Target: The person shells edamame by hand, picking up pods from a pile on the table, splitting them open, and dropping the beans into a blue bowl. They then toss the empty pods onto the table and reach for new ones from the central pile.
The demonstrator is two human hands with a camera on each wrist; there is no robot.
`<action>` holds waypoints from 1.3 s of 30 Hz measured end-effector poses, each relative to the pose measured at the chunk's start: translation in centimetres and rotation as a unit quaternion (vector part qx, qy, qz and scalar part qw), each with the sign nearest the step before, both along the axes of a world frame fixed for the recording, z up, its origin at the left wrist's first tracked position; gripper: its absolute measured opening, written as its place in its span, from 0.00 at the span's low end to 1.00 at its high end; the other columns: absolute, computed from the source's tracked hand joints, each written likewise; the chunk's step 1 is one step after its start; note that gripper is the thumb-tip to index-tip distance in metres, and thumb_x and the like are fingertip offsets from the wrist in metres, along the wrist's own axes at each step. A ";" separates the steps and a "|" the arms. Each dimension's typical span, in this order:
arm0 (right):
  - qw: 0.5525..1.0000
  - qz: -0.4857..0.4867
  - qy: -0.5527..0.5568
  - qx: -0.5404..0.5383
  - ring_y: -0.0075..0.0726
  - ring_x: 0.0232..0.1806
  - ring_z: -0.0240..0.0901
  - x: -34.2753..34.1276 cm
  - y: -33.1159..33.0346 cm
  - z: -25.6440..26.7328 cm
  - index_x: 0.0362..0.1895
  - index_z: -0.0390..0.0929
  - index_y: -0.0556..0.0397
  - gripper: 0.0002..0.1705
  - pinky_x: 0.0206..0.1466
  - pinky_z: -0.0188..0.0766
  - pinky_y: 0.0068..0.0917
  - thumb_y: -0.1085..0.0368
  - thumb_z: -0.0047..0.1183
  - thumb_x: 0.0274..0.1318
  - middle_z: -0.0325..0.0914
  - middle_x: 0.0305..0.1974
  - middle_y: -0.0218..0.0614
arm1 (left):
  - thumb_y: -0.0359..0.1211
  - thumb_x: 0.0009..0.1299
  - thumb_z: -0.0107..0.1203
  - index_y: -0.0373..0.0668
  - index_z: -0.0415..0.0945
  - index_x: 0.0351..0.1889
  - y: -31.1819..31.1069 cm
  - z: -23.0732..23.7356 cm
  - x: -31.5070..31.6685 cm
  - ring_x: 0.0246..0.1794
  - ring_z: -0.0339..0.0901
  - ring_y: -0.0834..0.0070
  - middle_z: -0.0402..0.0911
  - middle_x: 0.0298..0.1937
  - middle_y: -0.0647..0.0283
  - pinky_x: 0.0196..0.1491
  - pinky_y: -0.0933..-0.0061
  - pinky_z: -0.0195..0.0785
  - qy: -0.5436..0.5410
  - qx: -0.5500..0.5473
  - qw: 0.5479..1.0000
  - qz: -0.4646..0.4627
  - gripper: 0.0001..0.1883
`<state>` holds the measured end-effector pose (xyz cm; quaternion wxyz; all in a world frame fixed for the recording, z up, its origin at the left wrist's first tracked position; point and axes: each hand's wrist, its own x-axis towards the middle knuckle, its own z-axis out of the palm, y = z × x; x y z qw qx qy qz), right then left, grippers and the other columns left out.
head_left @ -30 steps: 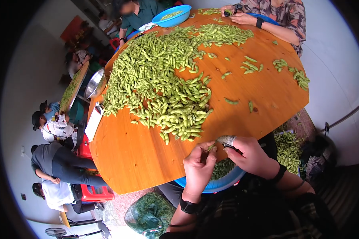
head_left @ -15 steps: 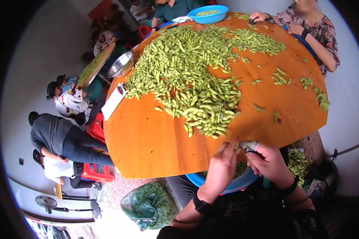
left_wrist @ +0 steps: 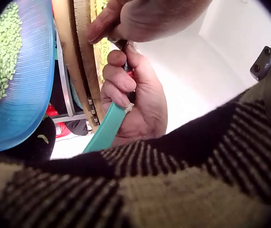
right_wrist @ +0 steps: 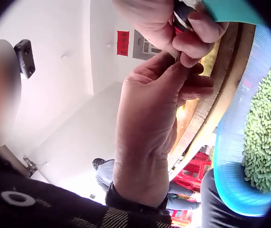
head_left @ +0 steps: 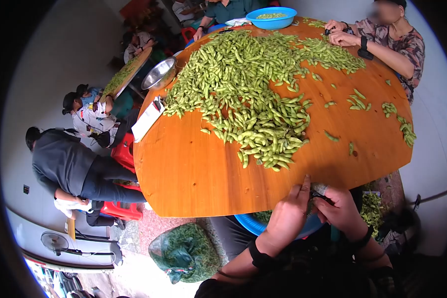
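In the head view my left hand (head_left: 288, 211) meets my right hand (head_left: 340, 206) just past the front edge of the round wooden table (head_left: 184, 174), over a blue plastic basket (head_left: 251, 224). My left thumb and fingers pinch together against the right fingertips, around a green soybean pod mostly hidden by them. The right hand curls around a small tool with a teal handle (left_wrist: 104, 130) and dark and red parts; its working end is covered by fingers. A silvery cover (head_left: 320, 188) sits on a right digit. Shelled green beans (right_wrist: 268, 137) lie in the basket.
A large heap of soybean pods (head_left: 238, 84) covers the table's far half. Loose pods (head_left: 357, 102) lie to the right. Beyond stand a blue basin (head_left: 270, 21) and a metal bowl (head_left: 159, 73). A green net bag (head_left: 184, 253) sits on the floor. Another person (head_left: 392, 49) sits opposite.
The head view has swung, shifting the table right and up in the picture. Both hands stay close together; the pod visible between the left fingers earlier is now mostly hidden.
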<state>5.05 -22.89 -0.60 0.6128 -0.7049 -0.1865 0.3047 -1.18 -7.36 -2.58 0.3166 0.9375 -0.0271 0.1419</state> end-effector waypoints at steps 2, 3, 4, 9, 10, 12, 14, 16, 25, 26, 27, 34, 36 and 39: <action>1.000 -0.002 0.001 0.009 0.15 0.19 0.66 0.1 0.0 -0.4 0.35 0.76 0.60 0.06 0.22 0.63 0.17 0.71 0.48 0.64 0.74 0.22 0.27 | 0.22 0.64 0.52 0.33 0.66 0.65 0.1 -0.1 0.0 0.33 0.79 0.50 0.77 0.39 0.48 0.36 0.58 0.75 -0.004 -0.012 1.000 -0.001 0.27; 1.000 -0.001 0.002 0.020 0.14 0.19 0.65 0.1 0.0 -0.6 0.36 0.75 0.59 0.06 0.22 0.62 0.16 0.71 0.47 0.64 0.73 0.22 0.26 | 0.21 0.64 0.52 0.32 0.67 0.64 0.1 -0.1 0.0 0.33 0.79 0.50 0.77 0.38 0.48 0.36 0.58 0.75 -0.008 -0.023 1.000 0.001 0.27; 1.000 -0.003 0.001 0.019 0.14 0.19 0.65 0.0 0.0 -0.8 0.36 0.75 0.59 0.06 0.22 0.62 0.16 0.71 0.47 0.64 0.73 0.22 0.26 | 0.21 0.64 0.52 0.32 0.67 0.64 0.2 -0.3 0.0 0.33 0.79 0.50 0.77 0.38 0.48 0.36 0.58 0.75 -0.009 -0.024 1.000 -0.002 0.27; 0.996 -0.027 0.071 0.047 0.13 0.21 0.63 -0.2 0.2 -1.0 0.36 0.75 0.57 0.05 0.23 0.59 0.16 0.70 0.47 0.65 0.70 0.22 0.24 | 0.21 0.65 0.54 0.35 0.71 0.61 0.3 -0.4 0.0 0.33 0.79 0.50 0.78 0.36 0.49 0.36 0.58 0.74 -0.033 -0.044 0.998 0.005 0.24; 0.996 -0.029 0.071 0.047 0.13 0.21 0.63 -0.3 0.3 -0.9 0.36 0.75 0.57 0.05 0.23 0.59 0.16 0.70 0.47 0.65 0.70 0.22 0.24 | 0.21 0.65 0.54 0.35 0.71 0.61 0.4 -0.4 0.0 0.33 0.79 0.50 0.78 0.36 0.49 0.36 0.58 0.74 -0.033 -0.045 0.998 0.003 0.24; 0.994 -0.026 0.094 0.057 0.13 0.23 0.64 -0.3 0.4 -0.7 0.37 0.75 0.56 0.05 0.25 0.60 0.15 0.69 0.47 0.65 0.71 0.23 0.24 | 0.21 0.66 0.53 0.37 0.72 0.61 0.8 -0.6 0.1 0.32 0.79 0.51 0.78 0.35 0.50 0.36 0.61 0.74 -0.027 -0.085 0.996 -0.007 0.23; 0.993 -0.033 0.096 0.061 0.13 0.24 0.64 -0.4 0.5 -0.7 0.37 0.75 0.56 0.05 0.25 0.59 0.15 0.69 0.47 0.66 0.71 0.23 0.24 | 0.21 0.67 0.53 0.37 0.72 0.61 0.9 -0.7 0.2 0.31 0.79 0.53 0.77 0.34 0.51 0.35 0.63 0.74 -0.028 -0.094 0.995 -0.011 0.22; 0.992 -0.035 0.100 0.067 0.12 0.24 0.63 -0.5 0.7 -0.6 0.38 0.74 0.56 0.05 0.25 0.59 0.15 0.69 0.47 0.66 0.70 0.24 0.24 | 0.21 0.68 0.53 0.37 0.73 0.61 1.0 -0.8 0.1 0.30 0.79 0.55 0.77 0.33 0.52 0.34 0.65 0.74 -0.028 -0.101 0.994 -0.010 0.21; 0.982 -0.029 0.167 0.080 0.13 0.19 0.61 -0.4 0.8 -0.8 0.40 0.74 0.56 0.06 0.22 0.57 0.16 0.68 0.46 0.67 0.70 0.23 0.25 | 0.21 0.68 0.53 0.36 0.73 0.60 1.6 -1.3 -0.1 0.29 0.79 0.59 0.76 0.32 0.53 0.33 0.68 0.73 0.020 -0.210 0.977 -0.023 0.21; 0.988 -0.018 0.139 0.062 0.14 0.19 0.62 -0.2 0.7 -1.1 0.39 0.74 0.57 0.06 0.22 0.59 0.16 0.68 0.46 0.67 0.71 0.23 0.26 | 0.21 0.67 0.54 0.36 0.73 0.60 1.5 -1.2 -0.1 0.30 0.80 0.59 0.76 0.32 0.52 0.34 0.67 0.73 0.005 -0.173 0.985 -0.019 0.21; 0.993 -0.006 0.111 0.042 0.14 0.19 0.63 -0.1 0.5 -1.2 0.38 0.74 0.57 0.06 0.22 0.60 0.17 0.68 0.47 0.66 0.72 0.23 0.27 | 0.21 0.67 0.54 0.36 0.73 0.60 1.4 -1.1 0.0 0.31 0.80 0.58 0.76 0.33 0.52 0.35 0.67 0.73 -0.011 -0.136 0.990 -0.016 0.21; 0.993 0.008 0.096 0.063 0.15 0.19 0.65 0.0 0.5 -1.3 0.37 0.75 0.59 0.05 0.22 0.62 0.18 0.69 0.50 0.65 0.75 0.25 0.29 | 0.20 0.67 0.54 0.37 0.72 0.61 1.6 -1.4 0.0 0.34 0.81 0.60 0.77 0.35 0.51 0.37 0.68 0.74 -0.012 -0.137 0.990 -0.011 0.23; 0.993 0.001 0.104 0.062 0.14 0.20 0.65 0.0 0.5 -1.2 0.38 0.75 0.58 0.05 0.23 0.62 0.17 0.69 0.50 0.65 0.74 0.25 0.28 | 0.20 0.68 0.53 0.37 0.72 0.62 1.5 -1.5 -0.1 0.32 0.82 0.66 0.77 0.33 0.55 0.36 0.71 0.74 -0.011 -0.127 0.992 -0.022 0.23; 0.992 -0.006 0.098 0.075 0.13 0.22 0.63 0.1 0.9 -2.0 0.39 0.74 0.57 0.04 0.24 0.60 0.17 0.69 0.49 0.65 0.72 0.24 0.25 | 0.21 0.69 0.53 0.38 0.72 0.62 1.7 -1.8 -0.1 0.32 0.82 0.61 0.78 0.38 0.51 0.35 0.68 0.76 0.028 -0.193 0.981 -0.018 0.21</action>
